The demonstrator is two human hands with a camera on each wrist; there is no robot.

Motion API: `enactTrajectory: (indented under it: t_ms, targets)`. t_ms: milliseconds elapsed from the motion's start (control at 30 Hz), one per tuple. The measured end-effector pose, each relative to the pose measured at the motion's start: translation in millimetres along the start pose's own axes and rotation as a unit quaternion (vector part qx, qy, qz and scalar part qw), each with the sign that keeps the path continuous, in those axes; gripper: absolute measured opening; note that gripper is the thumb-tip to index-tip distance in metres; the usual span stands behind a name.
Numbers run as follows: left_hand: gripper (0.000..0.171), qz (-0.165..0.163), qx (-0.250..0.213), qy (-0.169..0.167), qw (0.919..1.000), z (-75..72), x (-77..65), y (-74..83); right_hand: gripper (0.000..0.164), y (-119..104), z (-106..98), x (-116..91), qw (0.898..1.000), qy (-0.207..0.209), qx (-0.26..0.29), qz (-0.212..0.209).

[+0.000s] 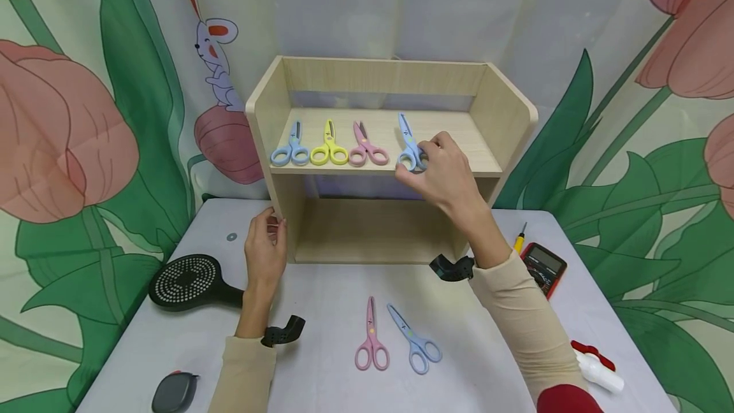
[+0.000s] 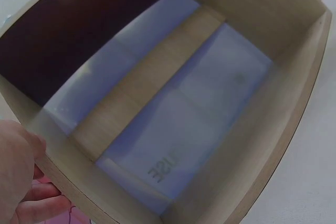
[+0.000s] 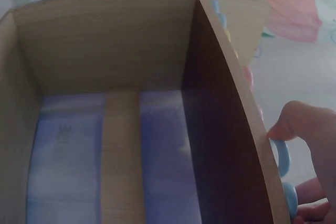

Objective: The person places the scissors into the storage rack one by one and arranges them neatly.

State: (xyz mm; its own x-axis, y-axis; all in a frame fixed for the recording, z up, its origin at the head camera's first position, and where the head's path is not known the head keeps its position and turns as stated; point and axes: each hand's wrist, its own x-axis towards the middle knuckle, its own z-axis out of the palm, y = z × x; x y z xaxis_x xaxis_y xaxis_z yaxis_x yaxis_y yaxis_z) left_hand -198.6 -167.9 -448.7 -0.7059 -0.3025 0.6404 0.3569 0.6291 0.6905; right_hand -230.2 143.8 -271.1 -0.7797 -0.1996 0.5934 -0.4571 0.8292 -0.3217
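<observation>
On the right of the upper shelf my right hand (image 1: 449, 174) holds blue scissors (image 1: 408, 136) by the handles, blades pointing to the back. In the right wrist view its thumb and fingers lie about the blue handle loops (image 3: 283, 158) at the shelf board's edge. Left of them, in a row, lie blue scissors (image 1: 295, 145), yellow scissors (image 1: 329, 145) and pink scissors (image 1: 367, 145). My left hand (image 1: 266, 247) rests loosely against the left side panel of the wooden shelf (image 1: 294, 222). Pink scissors (image 1: 371, 336) and blue scissors (image 1: 414, 340) lie on the table before it.
A black shower head (image 1: 186, 282) lies beside my left forearm, with a grey tape measure (image 1: 174, 392) nearer the front. To the right are a red-edged multimeter (image 1: 543, 266), a yellow-handled screwdriver (image 1: 520, 239) and a white-and-red object (image 1: 597, 368). A printed curtain (image 1: 395, 5) hangs behind.
</observation>
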Motion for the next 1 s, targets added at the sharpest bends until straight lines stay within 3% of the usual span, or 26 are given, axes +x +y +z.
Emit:
enactTrajectory:
  t_ms: [300,533,633,733,867,1000]
  targets:
    - [0.034,-0.009,0.012,-0.008,0.9998,0.7,-2.0,4.3,0.068,3.2,-5.1,11.0,0.992,-0.106,0.038,0.059]
    - [0.034,-0.003,0.011,-0.004,0.9999,1.2,-2.0,3.3,0.073,3.8,-5.7,12.7,0.989,-0.135,0.03,0.054]
    - [0.033,-0.005,0.012,-0.005,0.9999,1.4,-2.0,2.6,0.076,3.5,-5.6,11.4,0.992,-0.115,0.022,0.045]
    - [0.034,-0.006,0.013,-0.007,0.9999,1.2,-2.4,2.2,0.074,4.6,-7.4,4.3,0.998,-0.057,0.023,0.027]
    - [0.034,-0.003,0.011,-0.003,0.9999,0.2,-1.9,1.9,0.066,8.3,-11.0,-14.9,0.998,0.032,0.04,-0.03]
    - [0.033,-0.001,0.011,0.001,0.9999,-0.1,-0.7,1.0,0.068,13.9,-10.7,-43.6,0.994,0.057,0.036,-0.092]
